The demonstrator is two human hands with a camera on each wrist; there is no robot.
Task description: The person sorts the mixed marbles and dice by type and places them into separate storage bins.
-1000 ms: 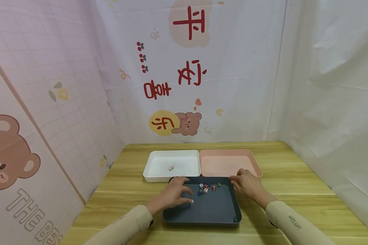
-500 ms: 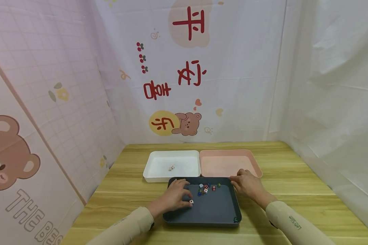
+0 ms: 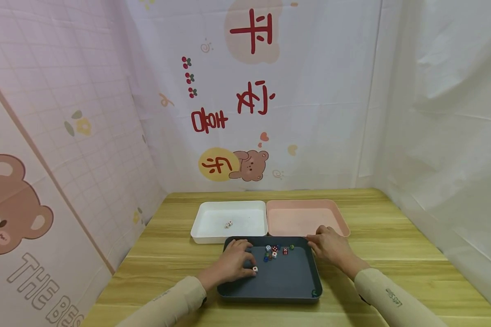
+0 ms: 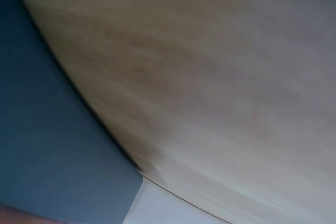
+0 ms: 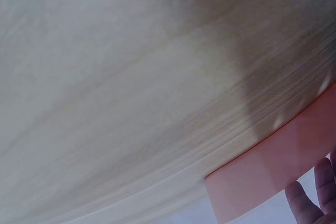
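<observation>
My left hand (image 3: pixel 234 263) reaches over the left side of a dark grey tray (image 3: pixel 282 286). Its thumb and index finger are curled about a white die (image 3: pixel 255 269), low over the tray floor. At the tray's back right corner, my right hand (image 3: pixel 332 245) holds the rim with thumb and index finger. Several mixed dice lie towards the back of this tray, among them a red die (image 3: pixel 285 251), a white die (image 3: pixel 274 255) and a green die (image 3: pixel 292 247). Another green die (image 3: pixel 314 293) sits in the front right corner. Fingers (image 5: pixel 303 203) appear beside the pink tray in the right wrist view.
Behind the dark tray stand a white tray (image 3: pixel 204 232) on the left, with small white dice (image 3: pixel 228 224) in it, and a pink tray (image 3: pixel 306 218) on the right. All three are on a wooden table (image 3: pixel 392 254), with printed cloth (image 3: pixel 319 113) hanging behind.
My left hand has lowered slightly and its thumb and index finger have drawn in around the white die, which has turned and shifted a little. My right hand stays in place.
</observation>
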